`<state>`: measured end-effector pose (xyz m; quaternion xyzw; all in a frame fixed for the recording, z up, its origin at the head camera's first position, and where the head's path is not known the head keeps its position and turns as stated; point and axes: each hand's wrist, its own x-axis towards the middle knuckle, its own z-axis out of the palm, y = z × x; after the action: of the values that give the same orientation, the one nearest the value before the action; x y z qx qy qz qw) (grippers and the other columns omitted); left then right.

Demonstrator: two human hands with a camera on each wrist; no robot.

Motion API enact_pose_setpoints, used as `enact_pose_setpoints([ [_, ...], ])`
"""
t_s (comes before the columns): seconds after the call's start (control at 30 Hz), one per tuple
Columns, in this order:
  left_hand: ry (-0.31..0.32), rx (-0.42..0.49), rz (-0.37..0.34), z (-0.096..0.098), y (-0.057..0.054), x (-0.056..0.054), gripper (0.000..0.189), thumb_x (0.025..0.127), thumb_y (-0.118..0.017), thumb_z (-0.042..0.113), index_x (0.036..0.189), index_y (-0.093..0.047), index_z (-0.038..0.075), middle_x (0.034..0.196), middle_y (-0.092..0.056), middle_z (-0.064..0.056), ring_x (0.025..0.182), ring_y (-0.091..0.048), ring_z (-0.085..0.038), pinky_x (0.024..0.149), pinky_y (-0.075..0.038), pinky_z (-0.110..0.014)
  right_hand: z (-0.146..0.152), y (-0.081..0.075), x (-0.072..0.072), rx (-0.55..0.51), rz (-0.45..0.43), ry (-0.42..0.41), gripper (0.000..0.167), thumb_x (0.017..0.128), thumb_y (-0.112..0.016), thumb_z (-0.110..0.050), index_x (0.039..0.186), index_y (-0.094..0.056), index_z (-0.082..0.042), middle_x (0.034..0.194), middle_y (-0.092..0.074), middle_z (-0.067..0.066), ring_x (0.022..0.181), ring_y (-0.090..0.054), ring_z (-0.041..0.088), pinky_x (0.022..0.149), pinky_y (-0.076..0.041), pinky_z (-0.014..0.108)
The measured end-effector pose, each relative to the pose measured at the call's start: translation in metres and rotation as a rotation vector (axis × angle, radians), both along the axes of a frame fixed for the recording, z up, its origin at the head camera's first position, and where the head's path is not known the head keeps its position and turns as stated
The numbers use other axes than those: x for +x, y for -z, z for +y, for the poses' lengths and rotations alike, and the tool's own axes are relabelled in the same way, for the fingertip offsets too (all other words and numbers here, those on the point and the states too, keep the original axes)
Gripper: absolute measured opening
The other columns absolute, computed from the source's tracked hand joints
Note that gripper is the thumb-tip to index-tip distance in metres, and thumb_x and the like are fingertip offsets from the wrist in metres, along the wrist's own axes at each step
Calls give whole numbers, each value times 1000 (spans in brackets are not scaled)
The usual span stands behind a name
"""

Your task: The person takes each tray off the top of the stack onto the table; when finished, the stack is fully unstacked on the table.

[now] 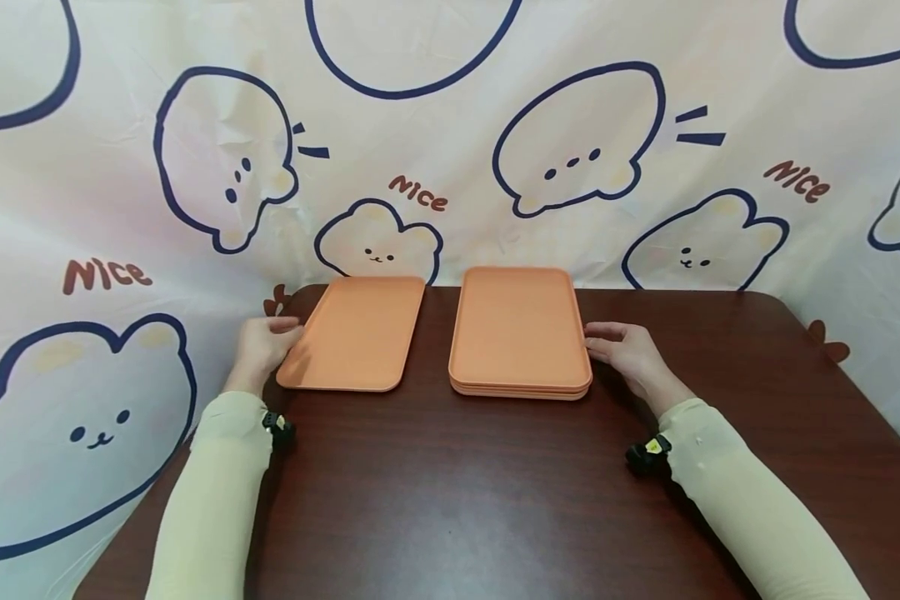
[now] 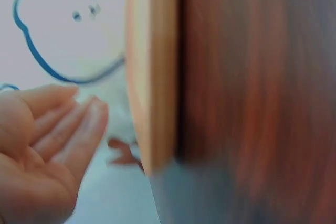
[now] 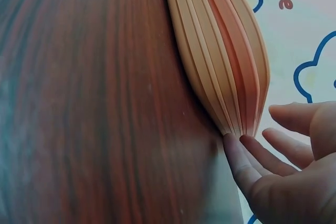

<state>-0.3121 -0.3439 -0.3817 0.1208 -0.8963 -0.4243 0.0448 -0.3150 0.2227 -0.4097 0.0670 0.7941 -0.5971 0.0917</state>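
A flat, orange rectangular tray [image 1: 352, 333] with rounded corners lies toward the back left of the table. My left hand [image 1: 265, 348] is at its left edge; in the left wrist view the fingers [image 2: 79, 140] are loosely extended, with no tray between fingers and thumb. To the right, several similar trays form a neat stack [image 1: 520, 329], whose layered rims show in the right wrist view. Beside the stack's right side is my right hand [image 1: 632, 354]. Its fingertips [image 3: 231, 142] are right at the rims, while the thumb stays apart from them.
Both groups of trays sit on a dark brown wooden table [image 1: 450, 483], near its back edge. Behind and beside it hangs a pale cloth [image 1: 465, 233] printed with cartoon bears. A narrow strip of tabletop separates the single tray from the stack.
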Motion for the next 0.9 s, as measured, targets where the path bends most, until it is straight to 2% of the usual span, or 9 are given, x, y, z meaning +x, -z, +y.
enact_pose_setpoints([
  [0.07,64,63,32,14,-3,-2,50,108,-66,24,150,-61,-3,146,-65,-29,135,-65,-41,118,-50,-53,2,0,1,-16,20,-4,52,112,-57,-13,162,-47,-1,167,-46,23,143,-60,31,116,-51,40],
  [0.17,169,210,18,35,-6,-5,56,109,-66,29,156,-55,1,151,-63,-25,139,-64,-39,124,-45,-50,4,0,2,-33,47,-15,52,113,-56,-12,163,-45,0,166,-46,23,146,-57,34,115,-51,39],
  [0.3,248,318,-15,62,-5,-9,59,108,-68,30,159,-53,3,158,-59,-20,144,-61,-36,125,-44,-47,5,-3,4,-49,74,-17,52,113,-56,-12,162,-45,2,164,-49,24,147,-56,36,115,-52,39],
  [0.5,348,410,-18,100,3,-17,55,110,-65,21,158,-51,-3,160,-56,-23,147,-57,-39,124,-44,-48,7,-8,6,-54,103,-6,52,112,-57,-11,161,-45,4,162,-52,26,146,-57,39,116,-51,42],
  [0.7,400,415,-16,134,6,-19,49,110,-64,18,153,-57,-4,156,-60,-24,145,-59,-39,123,-46,-48,10,-11,7,-39,115,-25,52,112,-56,-10,161,-44,5,162,-51,28,146,-57,41,117,-50,44],
  [0.9,422,317,-74,168,10,-23,46,109,-66,26,150,-63,5,155,-62,-15,149,-54,-34,129,-38,-54,10,-10,8,3,101,-39,53,113,-55,-13,162,-44,3,164,-49,27,147,-55,39,117,-49,42],
])
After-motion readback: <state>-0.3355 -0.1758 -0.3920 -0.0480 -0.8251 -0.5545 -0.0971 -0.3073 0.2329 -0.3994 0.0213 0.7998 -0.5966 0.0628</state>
